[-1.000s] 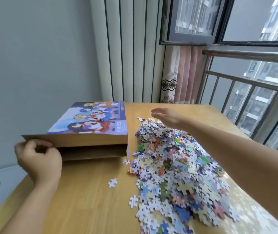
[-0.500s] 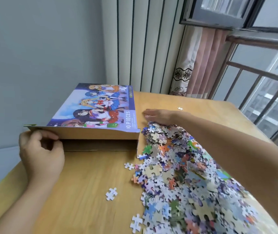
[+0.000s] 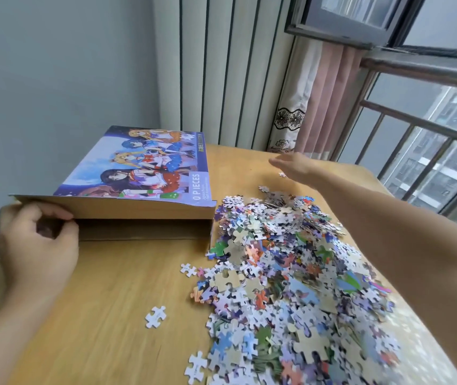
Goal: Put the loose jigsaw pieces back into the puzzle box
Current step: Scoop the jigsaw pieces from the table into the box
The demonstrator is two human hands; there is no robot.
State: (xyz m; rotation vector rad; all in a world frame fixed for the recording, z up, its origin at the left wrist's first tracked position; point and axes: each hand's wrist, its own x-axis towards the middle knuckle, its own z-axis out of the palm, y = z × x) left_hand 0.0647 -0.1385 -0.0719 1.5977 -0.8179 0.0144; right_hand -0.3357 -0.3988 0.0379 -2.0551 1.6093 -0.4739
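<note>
Hundreds of loose, multicoloured cardboard jigsaw pieces (image 3: pixel 291 273) heaped on wooden tabletop (image 3: pixel 105 315), touching illustrated brown cardboard puzzle box (image 3: pixel 138 190).
Light, slippery, scatter-prone; best scooped. Left hand (image 3: pixel 35 245) pinches box flap; right hand (image 3: pixel 296 166) spread, hovering beyond pile.

Right hand (image 3: pixel 291 166) motion-blurred, finger pose unclear. Puzzle box (image 3: pixel 138 209) interior dark, contents hidden. Pile of pieces (image 3: pixel 291 273) cut off at bottom edge. Left hand's (image 3: pixel 37 245) grip probably on box corner, fingertips hidden.

The puzzle box (image 3: pixel 149 168) lid reads "0 PIECES".
</note>
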